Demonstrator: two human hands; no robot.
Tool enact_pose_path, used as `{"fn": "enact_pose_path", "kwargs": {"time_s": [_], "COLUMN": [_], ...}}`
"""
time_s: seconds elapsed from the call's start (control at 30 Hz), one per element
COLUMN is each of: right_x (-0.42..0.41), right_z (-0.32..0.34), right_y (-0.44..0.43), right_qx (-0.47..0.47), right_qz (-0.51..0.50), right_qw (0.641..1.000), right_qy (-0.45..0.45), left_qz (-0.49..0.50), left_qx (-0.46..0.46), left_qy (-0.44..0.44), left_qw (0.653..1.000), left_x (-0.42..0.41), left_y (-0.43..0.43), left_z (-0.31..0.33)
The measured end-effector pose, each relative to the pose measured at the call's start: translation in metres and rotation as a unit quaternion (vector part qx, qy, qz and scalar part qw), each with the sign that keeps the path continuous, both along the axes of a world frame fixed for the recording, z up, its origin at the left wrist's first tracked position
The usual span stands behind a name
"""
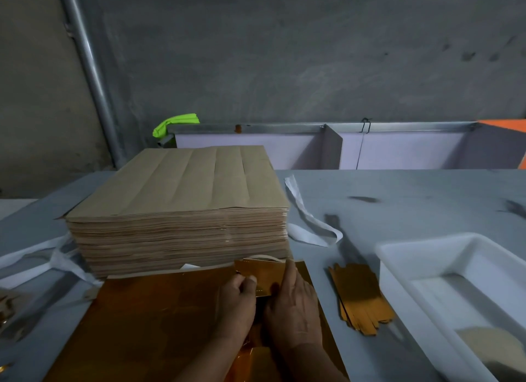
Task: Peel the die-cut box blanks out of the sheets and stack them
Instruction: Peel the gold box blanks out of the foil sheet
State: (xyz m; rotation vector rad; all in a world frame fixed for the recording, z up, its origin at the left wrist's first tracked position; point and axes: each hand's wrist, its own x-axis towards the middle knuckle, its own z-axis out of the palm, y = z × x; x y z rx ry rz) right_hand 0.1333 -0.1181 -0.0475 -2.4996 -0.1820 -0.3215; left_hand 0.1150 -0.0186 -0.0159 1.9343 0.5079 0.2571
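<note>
In the head view, a white tray [455,268] lies on the table [398,199] to the right of the tall stack of brown sheets [182,211], with a pale tan heap [481,339], too blurred to name, at its near end. Between that stack and the tray lies a small pile of gold blanks [360,296]. Just in front of the stack, over the gold sheet [159,319], the left hand [237,299] pinches a gold blank [262,270] with curled fingers, while the right hand [293,305] lays straight, close-set fingers against the blank's right edge.
</note>
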Motion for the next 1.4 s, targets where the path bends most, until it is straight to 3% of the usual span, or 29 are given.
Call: {"fn": "enact_pose_path", "kwargs": {"time_s": [0.6, 0.87, 1.17, 1.4], "right_x": [-0.001, -0.005, -0.014, -0.015], "right_z": [0.005, 0.011, 0.027, 0.046], "right_y": [0.001, 0.002, -0.003, -0.005], "right_qx": [0.007, 0.001, 0.161, 0.202], "right_qz": [0.021, 0.021, 0.004, -0.019], "right_qw": [1.000, 1.000, 0.986, 0.978], "right_qy": [0.001, -0.007, 0.048, 0.040], "left_qz": [0.019, 0.077, 0.080, 0.114], "left_qx": [-0.015, -0.056, -0.158, -0.164], "left_qy": [-0.047, -0.090, -0.146, -0.139], "left_qw": [0.999, 0.991, 0.973, 0.970], "left_x": [-0.007, -0.008, -0.008, -0.006], "left_y": [-0.003, 0.005, 0.006, 0.005], "left_z": [-0.005, -0.008, -0.011, -0.010]}}
